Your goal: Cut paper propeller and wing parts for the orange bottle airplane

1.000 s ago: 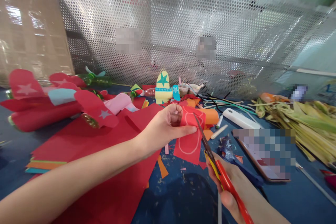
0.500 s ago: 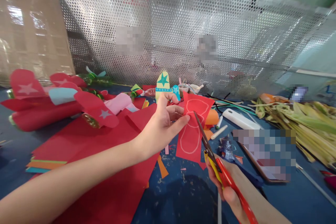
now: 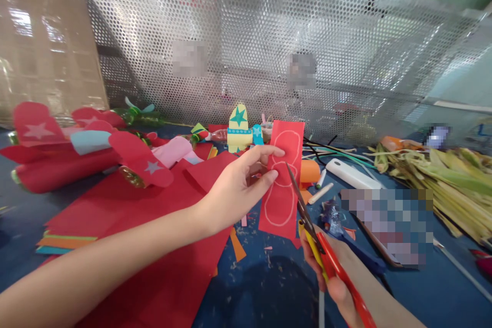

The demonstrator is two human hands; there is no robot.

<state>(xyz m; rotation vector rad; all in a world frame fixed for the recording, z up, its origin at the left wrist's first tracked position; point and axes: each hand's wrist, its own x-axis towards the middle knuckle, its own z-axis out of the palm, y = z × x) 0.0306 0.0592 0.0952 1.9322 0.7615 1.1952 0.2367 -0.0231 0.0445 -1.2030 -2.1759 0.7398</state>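
A red paper strip (image 3: 279,205) with rounded white outlines drawn on it hangs upright above the table. Its left edge is pinched between the thumb and fingers of my left hand (image 3: 246,179). In my right hand (image 3: 326,266) are scissors (image 3: 326,253) with red and yellow handles. Their dark blades point up and left, and the tip lies over the middle of the strip; I cannot tell whether it touches the paper. Below my left forearm lie large red paper sheets (image 3: 161,256) stacked on other colours.
Red paper shapes with stars (image 3: 69,159) lie left. A yellow paper piece (image 3: 239,128) stands behind my left hand. To the right are a white glue gun-like object (image 3: 351,174), a pixelated phone (image 3: 388,230) and dried husks (image 3: 449,179). Perforated metal (image 3: 249,36) rises behind.
The red strip has turned more upright, its top moving up and left. My left index finger has come forward over the paper. My right hand and the scissors have barely moved.
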